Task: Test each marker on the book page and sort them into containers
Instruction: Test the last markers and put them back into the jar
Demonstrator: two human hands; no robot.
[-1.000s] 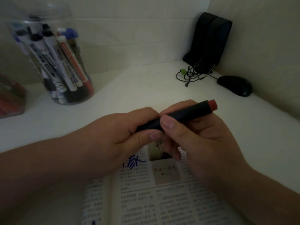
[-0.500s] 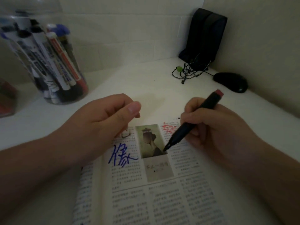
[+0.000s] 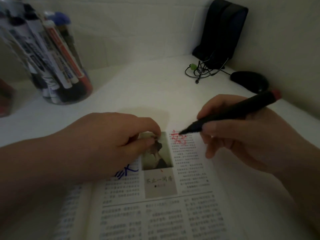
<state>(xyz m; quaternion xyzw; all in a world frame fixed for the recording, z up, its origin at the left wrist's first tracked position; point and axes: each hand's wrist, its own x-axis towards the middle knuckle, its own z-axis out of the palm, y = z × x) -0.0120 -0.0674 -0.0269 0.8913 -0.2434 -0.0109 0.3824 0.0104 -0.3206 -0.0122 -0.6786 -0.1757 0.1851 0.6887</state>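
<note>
My right hand (image 3: 242, 141) grips a black marker (image 3: 233, 113) with a red end, uncapped. Its tip touches the open book page (image 3: 173, 213) on red scribbles (image 3: 178, 138) at the top of the right column. My left hand (image 3: 107, 144) rests on the page with fingers curled and thumb pinched to forefinger; the marker's cap stays hidden inside it. A blue scribble (image 3: 128, 170) peeks out below that hand. A clear jar (image 3: 52, 66) with several markers stands at the back left.
A reddish container (image 3: 5, 99) shows at the left edge. At the back right are a black case (image 3: 223, 30), a tangled cable (image 3: 202, 71) and a black mouse (image 3: 249, 81). Walls close the corner behind and to the right.
My hands pulled the marker and its cap apart. The right hand turned the marker tip down and moved it up to the red marks. The left hand settled onto the page.
</note>
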